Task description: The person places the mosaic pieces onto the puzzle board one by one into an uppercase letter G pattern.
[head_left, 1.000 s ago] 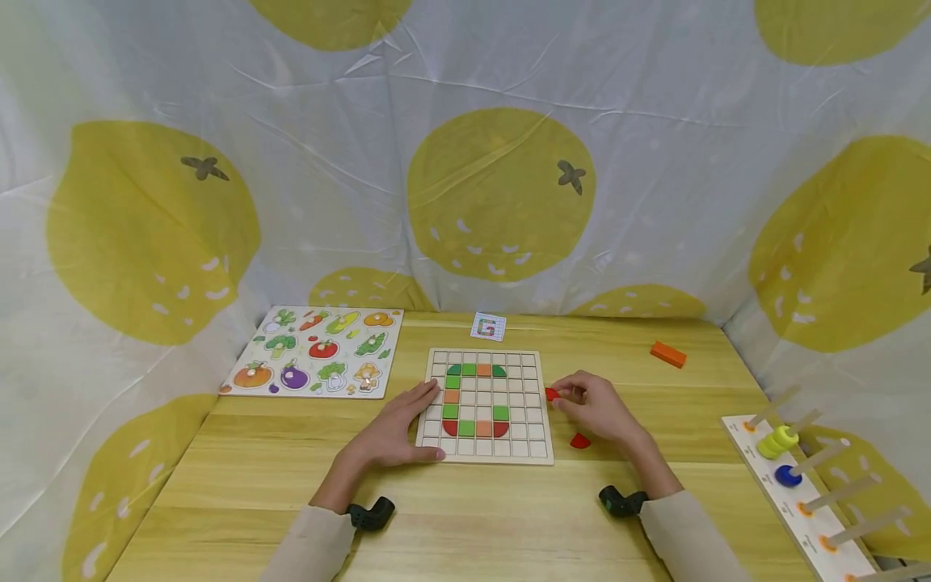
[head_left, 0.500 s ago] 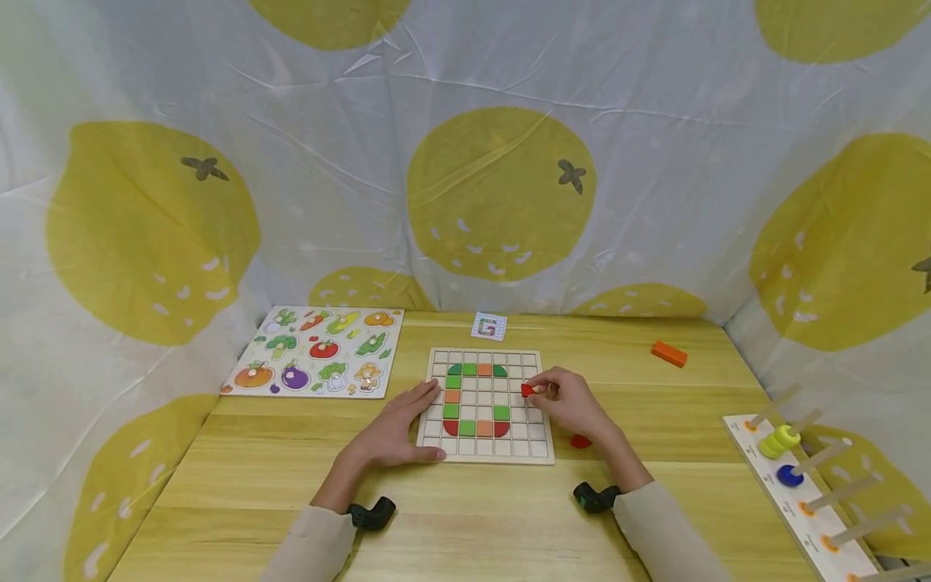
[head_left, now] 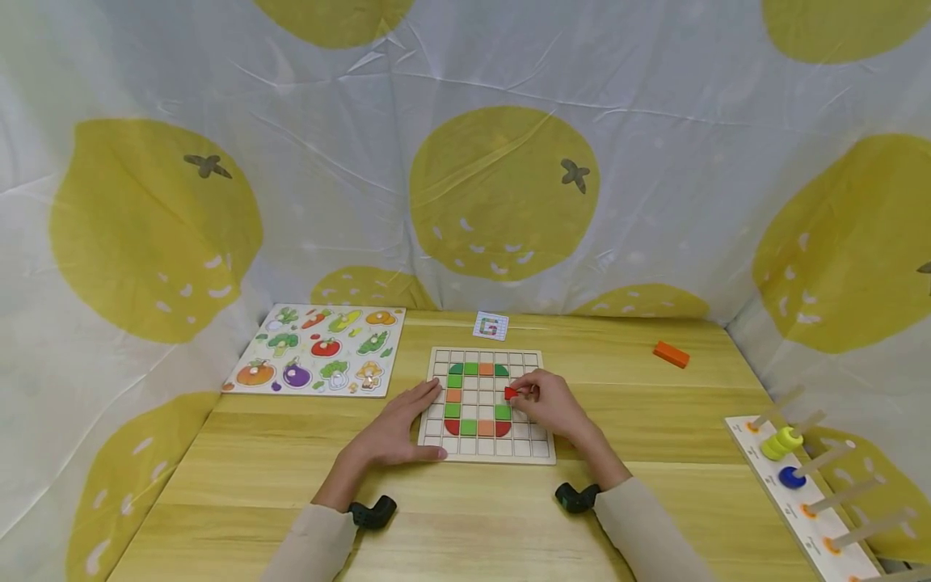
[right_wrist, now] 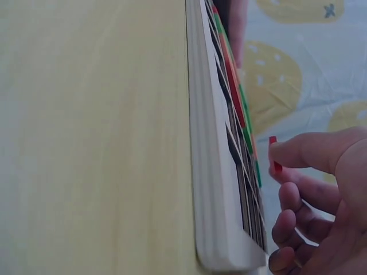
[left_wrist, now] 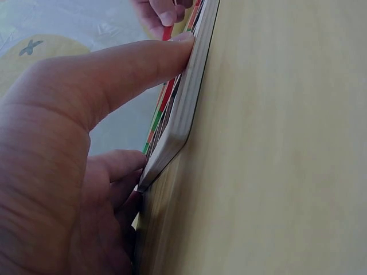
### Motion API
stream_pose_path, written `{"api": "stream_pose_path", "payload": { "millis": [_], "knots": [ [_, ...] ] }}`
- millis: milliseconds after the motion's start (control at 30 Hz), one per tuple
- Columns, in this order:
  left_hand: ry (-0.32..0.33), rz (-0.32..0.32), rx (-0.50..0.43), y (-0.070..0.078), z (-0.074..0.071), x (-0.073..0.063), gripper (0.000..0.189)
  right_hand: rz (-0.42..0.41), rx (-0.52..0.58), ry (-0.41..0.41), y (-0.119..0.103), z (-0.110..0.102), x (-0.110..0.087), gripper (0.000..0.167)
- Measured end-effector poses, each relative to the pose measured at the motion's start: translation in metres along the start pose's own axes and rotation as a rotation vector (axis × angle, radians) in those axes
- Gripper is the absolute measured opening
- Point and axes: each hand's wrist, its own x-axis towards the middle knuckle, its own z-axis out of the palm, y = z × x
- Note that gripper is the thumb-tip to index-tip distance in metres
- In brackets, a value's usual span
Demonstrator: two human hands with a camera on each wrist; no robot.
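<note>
My right hand [head_left: 549, 404] pinches a small red quarter-circle tile [head_left: 510, 394] between thumb and index finger. It holds the tile over the right part of a wooden grid board [head_left: 537, 449], just above a green tile [head_left: 503, 412]. The right wrist view shows the red tile [right_wrist: 278, 168] edge-on, raised over the board. My left hand [head_left: 396, 428] rests on the board's left side with fingers extended, the thumb on the front edge. Green, orange and red tiles lie in the grid, rounded ones at the corners of an outline.
Behind the board lies a small card [head_left: 490, 326] printed with a coloured tile pattern. A vegetable puzzle [head_left: 347, 352] sits back left. Towards the back right is an orange block [head_left: 671, 354]. A peg stand [head_left: 789, 517] with yellow and blue rings runs along the right side.
My right hand has carried the red tile leftward from beside the board to over the grid. A second red tile on the table is now hidden by the right arm. The left hand stays put.
</note>
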Motion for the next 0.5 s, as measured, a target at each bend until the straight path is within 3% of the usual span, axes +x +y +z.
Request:
{"api": "stream_pose_path", "payload": {
  "millis": [500],
  "knots": [
    [0.002,0.004,0.007,-0.001,0.0,0.0,0.112,0.05,-0.022,0.003,0.001,0.014,0.008,0.014]
  ]
}}
